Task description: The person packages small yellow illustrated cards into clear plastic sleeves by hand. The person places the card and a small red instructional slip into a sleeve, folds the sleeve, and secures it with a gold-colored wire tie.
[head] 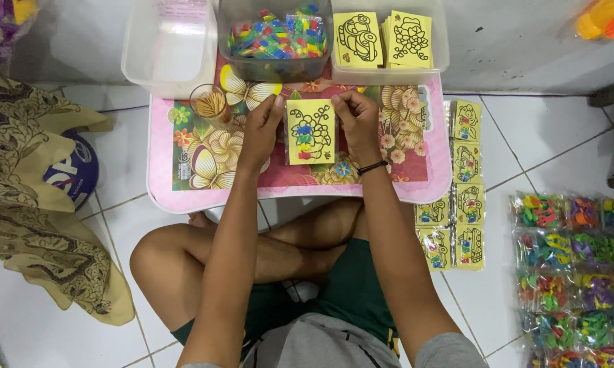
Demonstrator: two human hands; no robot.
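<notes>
Both hands hold a yellow picture card [310,131] in a clear packet, with small coloured pieces on its black line drawing. My left hand [262,129] grips its left edge and my right hand [358,123] grips its right top corner. The card rests flat on a small pink floral table [184,187] over my crossed legs. My right wrist wears a dark band.
Behind the table stand an empty clear tub [169,48], a tub of coloured pieces [277,37] and a tub of yellow cards [388,41]. A glass of sticks [211,103] stands at the table's left. Packed cards [460,197] and toy packets [573,272] lie right; patterned cloth [41,225] left.
</notes>
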